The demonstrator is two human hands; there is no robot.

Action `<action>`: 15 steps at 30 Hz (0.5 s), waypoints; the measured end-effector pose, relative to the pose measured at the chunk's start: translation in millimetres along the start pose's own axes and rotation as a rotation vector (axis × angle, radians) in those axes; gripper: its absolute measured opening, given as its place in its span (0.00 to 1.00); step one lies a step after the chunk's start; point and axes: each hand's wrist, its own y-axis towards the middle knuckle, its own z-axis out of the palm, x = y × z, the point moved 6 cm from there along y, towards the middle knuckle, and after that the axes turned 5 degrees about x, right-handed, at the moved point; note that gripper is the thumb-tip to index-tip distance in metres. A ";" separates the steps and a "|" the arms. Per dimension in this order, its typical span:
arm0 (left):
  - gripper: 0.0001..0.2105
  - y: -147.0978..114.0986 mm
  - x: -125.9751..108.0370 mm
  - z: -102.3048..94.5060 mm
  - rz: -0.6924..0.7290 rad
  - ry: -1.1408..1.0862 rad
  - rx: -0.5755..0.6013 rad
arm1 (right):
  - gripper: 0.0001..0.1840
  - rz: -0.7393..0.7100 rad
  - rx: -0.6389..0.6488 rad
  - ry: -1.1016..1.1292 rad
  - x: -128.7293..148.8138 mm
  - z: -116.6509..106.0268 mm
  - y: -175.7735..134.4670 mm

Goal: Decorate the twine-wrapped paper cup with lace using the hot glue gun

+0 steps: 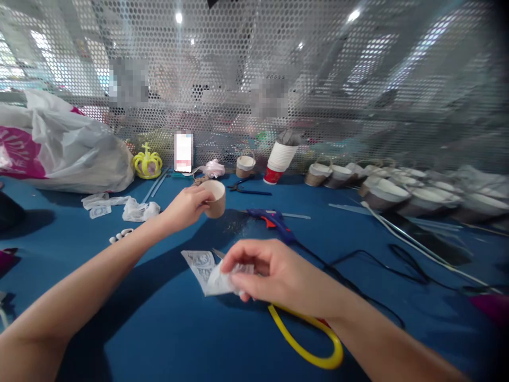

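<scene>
My left hand (190,206) pinches the rim of a small brown paper cup (217,204) with a pale inside, just above or on the blue table. Nearer to me, my right hand (258,270) has its thumb and fingers closed on a white lace strip (217,281). Part of the lace lies flat to the left, and some is hidden by the fingers. Under my right hand are scissors with a yellow handle (330,355); a blade tip shows beyond the lace. A blue hot glue gun (274,220) with a red trigger lies beyond my right hand.
Crumpled white lace (140,210) lies left of my forearm. At the back stand a plastic bag (79,154), a yellow crown (147,163), a lit phone (183,154), and stacked paper cups (279,159). Pliers (254,191) lie before them. Several lace-trimmed cups (384,193) and a black cable (369,254) occupy the right.
</scene>
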 end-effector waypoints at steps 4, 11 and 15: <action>0.07 22.9 -3.2 0.3 0.093 0.012 -0.007 | 0.07 0.019 0.130 -0.175 -0.7 14.2 -0.8; 0.08 52.8 6.1 28.4 0.129 -0.024 -0.028 | 0.08 0.025 0.094 -0.161 -1.5 8.7 -1.3; 0.15 45.0 -5.9 12.3 0.121 -0.098 -0.123 | 0.08 -0.001 0.010 -0.161 0.9 -0.2 -2.1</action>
